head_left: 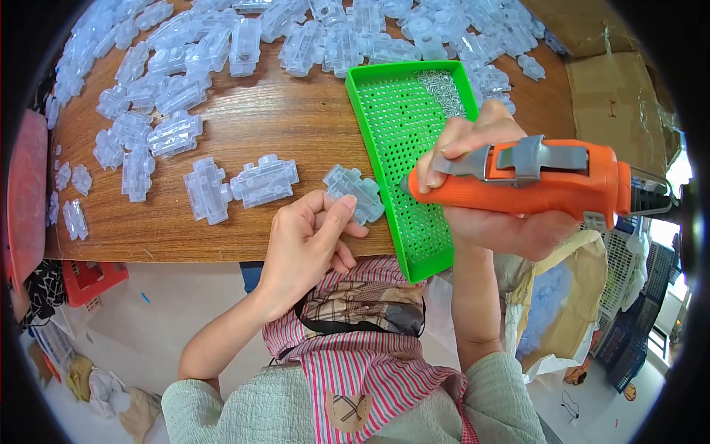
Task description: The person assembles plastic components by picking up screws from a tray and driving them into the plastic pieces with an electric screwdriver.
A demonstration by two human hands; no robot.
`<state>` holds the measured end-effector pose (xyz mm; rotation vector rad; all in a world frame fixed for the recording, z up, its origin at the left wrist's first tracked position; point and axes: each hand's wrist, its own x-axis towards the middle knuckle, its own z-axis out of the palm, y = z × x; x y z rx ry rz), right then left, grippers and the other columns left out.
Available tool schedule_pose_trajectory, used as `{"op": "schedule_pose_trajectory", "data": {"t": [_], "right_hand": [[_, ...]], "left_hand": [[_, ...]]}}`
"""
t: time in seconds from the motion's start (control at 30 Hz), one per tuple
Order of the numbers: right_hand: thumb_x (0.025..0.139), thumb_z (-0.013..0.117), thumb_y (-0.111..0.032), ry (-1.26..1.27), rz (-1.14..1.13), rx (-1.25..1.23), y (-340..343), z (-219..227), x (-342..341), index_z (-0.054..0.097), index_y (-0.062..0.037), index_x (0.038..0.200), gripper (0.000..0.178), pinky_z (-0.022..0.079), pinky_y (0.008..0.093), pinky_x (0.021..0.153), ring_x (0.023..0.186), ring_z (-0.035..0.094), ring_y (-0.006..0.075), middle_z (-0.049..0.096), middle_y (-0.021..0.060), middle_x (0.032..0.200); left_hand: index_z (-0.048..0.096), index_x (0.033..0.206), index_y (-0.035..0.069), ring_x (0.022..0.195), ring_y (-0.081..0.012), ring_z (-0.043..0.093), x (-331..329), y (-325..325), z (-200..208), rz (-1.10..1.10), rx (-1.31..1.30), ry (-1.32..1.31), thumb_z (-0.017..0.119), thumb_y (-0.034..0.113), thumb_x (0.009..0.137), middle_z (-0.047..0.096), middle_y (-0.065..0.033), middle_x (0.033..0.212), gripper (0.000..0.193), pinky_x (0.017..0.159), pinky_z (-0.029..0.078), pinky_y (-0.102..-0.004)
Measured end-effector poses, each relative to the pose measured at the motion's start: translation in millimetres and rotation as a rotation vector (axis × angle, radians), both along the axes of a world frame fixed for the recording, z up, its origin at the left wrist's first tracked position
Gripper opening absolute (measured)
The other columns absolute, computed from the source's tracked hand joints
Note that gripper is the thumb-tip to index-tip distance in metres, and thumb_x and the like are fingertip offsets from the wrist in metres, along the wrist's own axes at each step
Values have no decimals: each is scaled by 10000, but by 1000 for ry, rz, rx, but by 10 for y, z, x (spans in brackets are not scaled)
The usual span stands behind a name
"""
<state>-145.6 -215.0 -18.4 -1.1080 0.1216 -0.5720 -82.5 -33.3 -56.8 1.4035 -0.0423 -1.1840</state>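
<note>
Grasps a translucent bluish plastic casing (359,191) in the left hand (303,233), with thumb on top and fingers curled partly out of sight below, close to the near edge of the brown wood-grain surface (296,122). Clenches an orange power tool with a grey lever (551,194) in the right hand (510,231), above a bright green perforated plastic tray (419,268). Sits just beside that tray's left wall, too close to tell whether touching. Juts past the near edge with the tray's lower corner — leaving little room there. Leaves a bare stretch between the far heap of clear casings (244,48) and two loose translucent casings (265,181) (207,191), and another strip between that pair and the near edge. Hides the tool's working tip, impossible to make out near the fingers; fades its rear end into the dark rim at right — cut off, like the heap along the top. Shows small silver screws (442,92) in the tray's far right corner.
</note>
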Motion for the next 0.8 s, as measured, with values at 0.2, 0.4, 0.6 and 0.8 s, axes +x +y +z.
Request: {"op": "schedule_pose_trajectory", "data": {"t": [0.2, 0.4, 0.6, 0.8], "right_hand": [[855, 492, -681, -135, 102, -177, -63, -70, 56, 559, 49, 1041, 757, 498, 309, 566, 694, 557, 197, 590, 137, 867], [734, 570, -825, -242, 233, -320, -181, 217, -59, 583, 136, 1055, 1013, 456, 345, 488, 700, 538, 225, 382, 79, 902], [718, 618, -804, -160, 290, -343, -19, 292, -117, 568, 143, 1043, 1003, 490, 363, 553, 749, 529, 229, 373, 92, 956], [707, 658, -742, -27, 232, -321, 100, 222, -184, 586, 118, 1009, 914, 473, 352, 563, 744, 529, 232, 391, 85, 917]], "left_hand": [[553, 898, -21, 504, -108, 616, -21, 11, -36, 32, -21, -1, 543, 300, 1012, 692, -120, 802, 341, 436, 495, -229], [551, 882, -26, 507, -114, 617, -23, 20, -49, 16, -16, -28, 533, 273, 1016, 685, -119, 767, 328, 438, 498, -242], [558, 878, -30, 515, -116, 622, -23, -13, -11, 18, -6, -42, 525, 246, 1014, 679, -116, 749, 310, 449, 509, -250], [557, 892, -46, 530, -117, 633, -15, 17, -37, 22, -22, -47, 520, 239, 1016, 679, -114, 752, 312, 457, 518, -252]]}}
